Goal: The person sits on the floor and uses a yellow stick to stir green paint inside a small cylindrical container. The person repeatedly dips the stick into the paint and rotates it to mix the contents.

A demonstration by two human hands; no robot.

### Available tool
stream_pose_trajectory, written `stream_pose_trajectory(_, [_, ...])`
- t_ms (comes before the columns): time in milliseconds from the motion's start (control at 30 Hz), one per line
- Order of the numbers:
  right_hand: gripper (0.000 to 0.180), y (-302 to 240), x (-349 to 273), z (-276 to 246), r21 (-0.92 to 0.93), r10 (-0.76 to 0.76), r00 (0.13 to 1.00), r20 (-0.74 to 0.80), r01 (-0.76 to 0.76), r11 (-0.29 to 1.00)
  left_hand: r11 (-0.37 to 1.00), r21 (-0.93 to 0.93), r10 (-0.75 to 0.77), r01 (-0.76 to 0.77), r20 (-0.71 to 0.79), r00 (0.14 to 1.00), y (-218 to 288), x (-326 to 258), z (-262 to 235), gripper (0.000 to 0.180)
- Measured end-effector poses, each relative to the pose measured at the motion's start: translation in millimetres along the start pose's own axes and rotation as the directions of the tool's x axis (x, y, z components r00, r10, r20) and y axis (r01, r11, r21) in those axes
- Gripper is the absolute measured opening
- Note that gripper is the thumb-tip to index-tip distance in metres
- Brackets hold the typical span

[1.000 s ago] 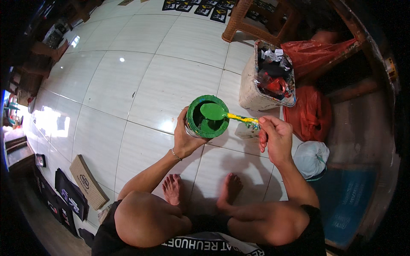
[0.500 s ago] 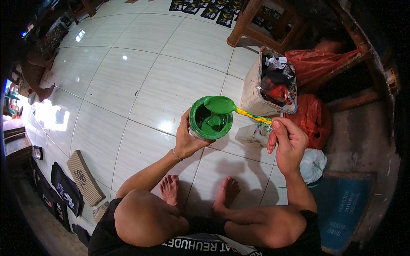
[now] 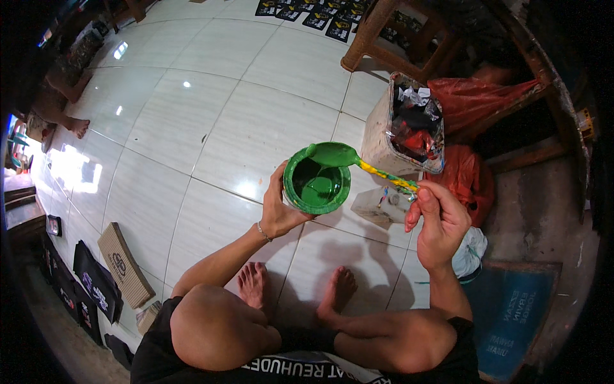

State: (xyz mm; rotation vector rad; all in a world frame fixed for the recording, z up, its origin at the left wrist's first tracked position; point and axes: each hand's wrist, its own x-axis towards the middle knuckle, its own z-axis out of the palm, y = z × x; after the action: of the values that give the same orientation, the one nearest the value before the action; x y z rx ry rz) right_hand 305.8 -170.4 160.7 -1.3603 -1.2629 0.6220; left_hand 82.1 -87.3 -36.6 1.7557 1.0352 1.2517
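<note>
My left hand [image 3: 279,208] grips a small round tub of green paint [image 3: 316,179] from its left side, holding it above the tiled floor. My right hand [image 3: 439,221] pinches the yellow, paint-speckled handle of a spoon [image 3: 358,162]. The spoon's bowl is coated in green paint and rests on the tub's far rim. I sit on the floor with my bare feet [image 3: 294,288] below the tub. A thin bracelet circles my left wrist.
A white bin [image 3: 384,134] stuffed with rags stands right of the tub, with red plastic bags [image 3: 470,182] beside it. A wooden chair leg [image 3: 364,38] stands behind. A blue printing frame [image 3: 511,326] lies at right. Cardboard [image 3: 125,265] and dark packets lie at left. Another person's leg [image 3: 67,105] shows far left.
The spoon has lifted out of the paint and its bowl now sits at the tub's far rim. Both hands and the tub have shifted slightly to the right.
</note>
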Motion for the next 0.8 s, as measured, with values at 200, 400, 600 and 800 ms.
stream_pose_trajectory(200, [0.014, -4, -3, -5, -0.133, -0.181, 0.982, 0.06, 0.187, 0.973, 0.993, 0.09, 0.074, -0.078, 0.051, 0.996, 2, 0, -7, 0.111])
stream_pose_trajectory(400, [0.013, -3, -5, -3, -0.247, -0.19, 0.968, 0.163, 0.226, 0.942, 0.989, 0.047, 0.135, -0.137, 0.053, 0.989, 2, 3, -8, 0.11])
stream_pose_trajectory(600, [0.023, 34, 12, 22, -0.389, -0.32, 0.749, 0.58, 0.6, 0.699, 0.97, 0.085, 0.222, -0.229, 0.075, 0.972, -14, 1, -2, 0.111])
stream_pose_trajectory(800, [0.023, 53, 7, 57, -0.391, -0.114, 0.573, 0.812, 0.678, 0.622, 0.985, 0.109, 0.112, -0.131, 0.165, 0.98, -10, -3, -9, 0.113])
